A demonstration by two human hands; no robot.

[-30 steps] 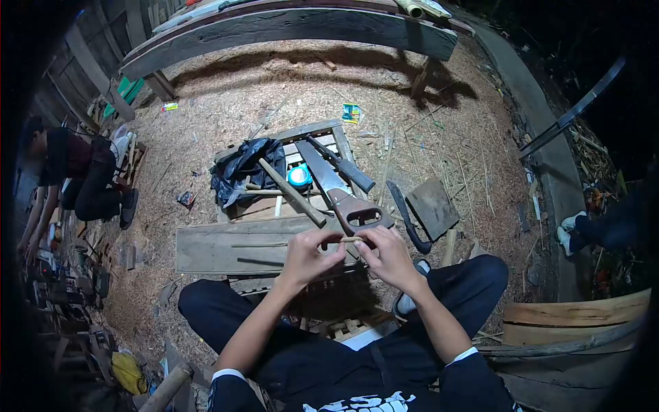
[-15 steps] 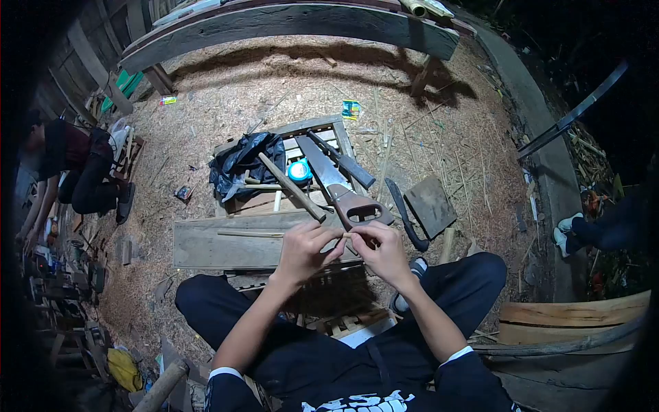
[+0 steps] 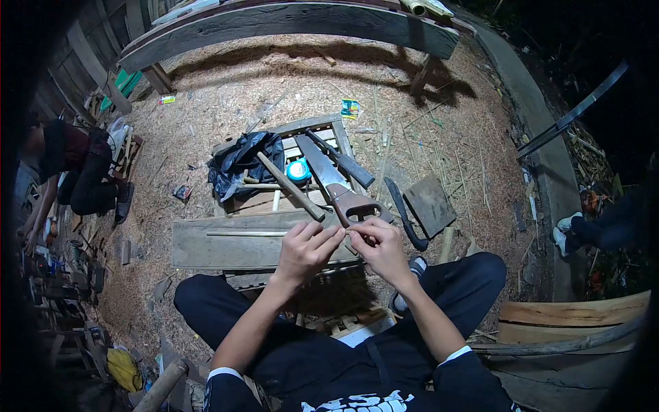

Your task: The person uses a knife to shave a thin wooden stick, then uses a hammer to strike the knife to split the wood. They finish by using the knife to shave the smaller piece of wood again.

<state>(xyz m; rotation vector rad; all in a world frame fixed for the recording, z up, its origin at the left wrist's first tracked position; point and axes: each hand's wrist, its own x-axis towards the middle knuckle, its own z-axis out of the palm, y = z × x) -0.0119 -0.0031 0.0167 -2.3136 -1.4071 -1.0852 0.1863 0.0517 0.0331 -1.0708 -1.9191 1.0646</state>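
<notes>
My left hand (image 3: pixel 307 247) is closed round a thin pale wooden strip (image 3: pixel 244 234), which sticks out to the left over a flat board (image 3: pixel 195 248). Thumb and fingers of my right hand (image 3: pixel 381 248) pinch together at the strip's other end, fingertips almost meeting the left ones. Most of the strip between is hidden by my fingers. Just beyond my hands lies a handsaw (image 3: pixel 322 168) with a brown handle. Beside it are a round wooden stick (image 3: pixel 288 185), a teal tape measure (image 3: pixel 298 170) and a sheathed-looking dark tool (image 3: pixel 353 168).
A black plastic bag (image 3: pixel 244 165) lies on the low slatted stand. To the right are a curved dark-handled blade (image 3: pixel 405 216) and a square wooden block (image 3: pixel 430 206). A long bench (image 3: pixel 288 31) stands ahead. Another person (image 3: pixel 86 165) crouches left; someone's legs (image 3: pixel 590 232) show at right.
The strip has slid a little to the left, with more of it showing beyond my left hand. My fingertips have shifted slightly; the tools lie as before.
</notes>
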